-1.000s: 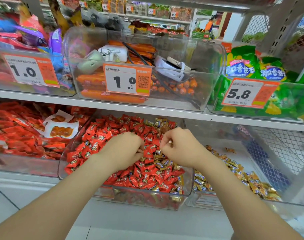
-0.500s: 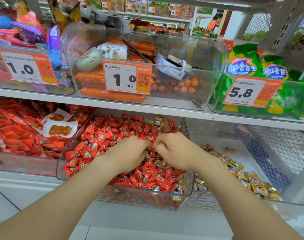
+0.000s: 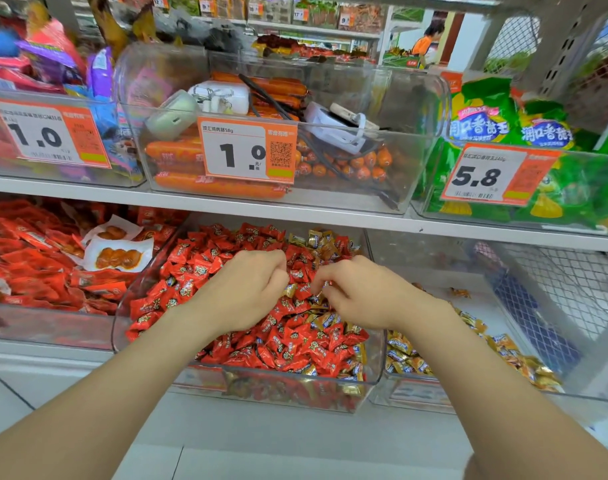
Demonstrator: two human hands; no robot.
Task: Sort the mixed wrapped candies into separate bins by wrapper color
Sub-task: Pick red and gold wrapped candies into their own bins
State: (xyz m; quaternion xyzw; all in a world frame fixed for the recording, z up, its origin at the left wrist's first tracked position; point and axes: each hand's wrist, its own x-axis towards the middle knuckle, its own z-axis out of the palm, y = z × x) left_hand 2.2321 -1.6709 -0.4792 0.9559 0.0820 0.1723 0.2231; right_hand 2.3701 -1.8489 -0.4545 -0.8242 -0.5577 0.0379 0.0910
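Reaching in from the near edge, both hands work knuckle to knuckle in the mixed bin [image 3: 295, 396], the left hand [image 3: 247, 292] at 9 o'clock of the right hand [image 3: 358, 296] and just beside it. Each has its fingers curled narrow and pushed down into the wrappers. The fingertips are buried, so I cannot tell whether either one pinches a candy. Red candies [image 3: 191, 265] fill most of this bin. Gold candies [image 3: 347, 370] show along its front edge at 5 o'clock, a few lie between the hands, and another cluster sits in the far corner at 1 o'clock. At 3 o'clock, the gold bin [image 3: 434, 396] holds a thin spread of sorted gold [image 3: 406, 358] with no red visible among it, and much of its floor is bare. I judge the sort well begun but not near done, with many gold pieces left to pull from the red. Farther back, the upper shelf [image 3: 330, 216] carries unrelated snack tubs.
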